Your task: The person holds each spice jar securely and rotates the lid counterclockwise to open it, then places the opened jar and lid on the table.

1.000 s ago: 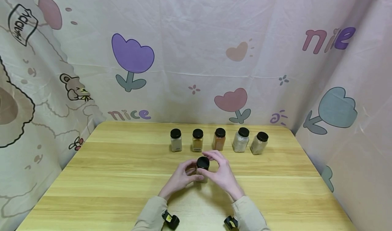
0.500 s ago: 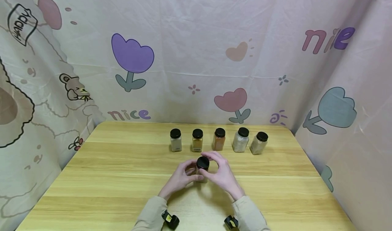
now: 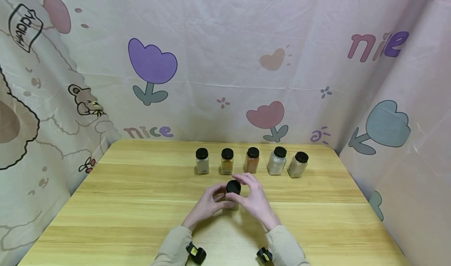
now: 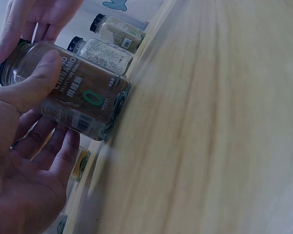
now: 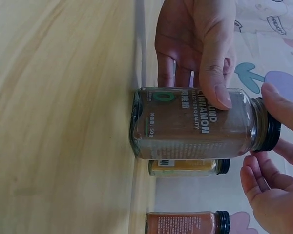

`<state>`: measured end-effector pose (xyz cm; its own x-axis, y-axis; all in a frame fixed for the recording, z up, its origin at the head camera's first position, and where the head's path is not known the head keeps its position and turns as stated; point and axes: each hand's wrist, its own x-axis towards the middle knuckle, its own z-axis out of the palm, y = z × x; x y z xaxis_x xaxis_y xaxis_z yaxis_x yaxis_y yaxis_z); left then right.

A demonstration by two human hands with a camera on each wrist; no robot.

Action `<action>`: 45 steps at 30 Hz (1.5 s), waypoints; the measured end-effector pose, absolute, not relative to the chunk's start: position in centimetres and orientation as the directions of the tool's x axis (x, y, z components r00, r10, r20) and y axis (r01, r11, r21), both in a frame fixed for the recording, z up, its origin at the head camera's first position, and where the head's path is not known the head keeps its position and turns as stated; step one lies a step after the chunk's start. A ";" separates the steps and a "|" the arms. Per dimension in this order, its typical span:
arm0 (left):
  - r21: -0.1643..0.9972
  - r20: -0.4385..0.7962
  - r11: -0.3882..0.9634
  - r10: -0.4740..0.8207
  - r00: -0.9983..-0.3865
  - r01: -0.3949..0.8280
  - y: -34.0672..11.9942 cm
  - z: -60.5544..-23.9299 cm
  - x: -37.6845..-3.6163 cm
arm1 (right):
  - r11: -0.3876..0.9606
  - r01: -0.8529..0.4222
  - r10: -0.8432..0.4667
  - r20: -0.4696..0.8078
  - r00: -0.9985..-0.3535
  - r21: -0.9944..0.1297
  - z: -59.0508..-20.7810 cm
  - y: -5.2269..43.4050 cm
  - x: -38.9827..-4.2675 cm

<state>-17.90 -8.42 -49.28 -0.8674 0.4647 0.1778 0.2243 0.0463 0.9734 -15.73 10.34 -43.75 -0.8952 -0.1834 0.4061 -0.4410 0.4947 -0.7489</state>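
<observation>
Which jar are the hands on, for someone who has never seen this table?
On the wooden table, five black-lidded jars stand in a row near the back edge. The cinnamon jar stands alone in front of that row. The left hand holds its body, the right hand grips its black lid.
</observation>
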 end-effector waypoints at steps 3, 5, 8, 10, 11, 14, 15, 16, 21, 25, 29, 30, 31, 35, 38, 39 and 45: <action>0.974 0.176 0.048 0.465 -0.867 0.224 -8.4 -49.2 -17.9 | 0.475 -0.449 -0.197 0.406 -0.892 -0.757 -43.7 10.4 -15.8; 0.974 0.174 0.052 0.463 -0.869 0.222 -8.4 -49.2 -17.9 | 0.456 -0.447 -0.209 0.395 -0.894 -0.769 -43.7 10.5 -15.8; 0.974 0.169 0.061 0.458 -0.873 0.220 -8.4 -49.2 -17.9 | 0.437 -0.454 -0.233 0.390 -0.891 -0.776 -43.7 10.7 -15.8; 0.973 0.167 0.066 0.457 -0.873 0.221 -8.4 -49.2 -17.9 | 0.426 -0.464 -0.254 0.389 -0.885 -0.777 -43.8 10.9 -15.9; 0.973 0.165 0.071 0.456 -0.874 0.220 -8.4 -49.3 -17.9 | 0.416 -0.471 -0.266 0.392 -0.881 -0.778 -43.8 10.9 -15.9; 0.973 0.161 0.073 0.459 -0.874 0.217 -8.4 -49.3 -17.9 | 0.381 -0.488 -0.298 0.395 -0.869 -0.785 -43.9 11.1 -16.0; 0.974 0.160 0.071 0.460 -0.873 0.215 -8.4 -49.2 -17.8 | 0.368 -0.492 -0.307 0.397 -0.865 -0.789 -44.0 11.1 -16.0; 0.975 0.159 0.067 0.462 -0.873 0.214 -8.4 -49.2 -17.8 | 0.355 -0.497 -0.314 0.399 -0.861 -0.792 -44.1 11.2 -16.0; 0.977 0.150 0.065 0.464 -0.873 0.203 -8.5 -49.1 -17.7 | 0.297 -0.518 -0.329 0.423 -0.844 -0.802 -44.3 11.2 -16.1; 0.978 0.137 0.080 0.456 -0.880 0.193 -8.5 -48.9 -17.7 | 0.252 -0.538 -0.326 0.453 -0.830 -0.804 -44.4 11.2 -16.1; 0.978 0.126 0.093 0.452 -0.883 0.187 -8.5 -48.9 -17.7 | 0.206 -0.550 -0.316 0.477 -0.820 -0.810 -44.5 11.2 -16.1; 0.977 0.125 0.097 0.451 -0.884 0.188 -8.5 -48.9 -17.7 | 0.192 -0.551 -0.313 0.481 -0.819 -0.812 -44.6 11.1 -16.1; 0.977 0.124 0.098 0.450 -0.884 0.187 -8.5 -48.9 -17.7 | 0.177 -0.551 -0.310 0.485 -0.818 -0.816 -44.6 11.1 -16.1; 0.977 0.125 0.099 0.449 -0.885 0.188 -8.6 -49.0 -17.7 | 0.080 -0.553 -0.301 0.509 -0.807 -0.829 -45.0 11.1 -16.3; 0.976 0.124 0.103 0.452 -0.883 0.190 -8.6 -49.1 -17.7 | 0.011 -0.543 -0.282 0.518 -0.807 -0.840 -45.4 11.2 -16.4; 0.977 0.123 0.102 0.454 -0.883 0.188 -8.6 -49.1 -17.7 | -0.003 -0.539 -0.274 0.519 -0.809 -0.842 -45.5 11.2 -16.5; 0.977 0.111 0.111 0.456 -0.883 0.180 -8.8 -48.8 -17.8 | -0.033 -0.515 -0.268 0.504 -0.821 -0.857 -45.7 11.7 -16.5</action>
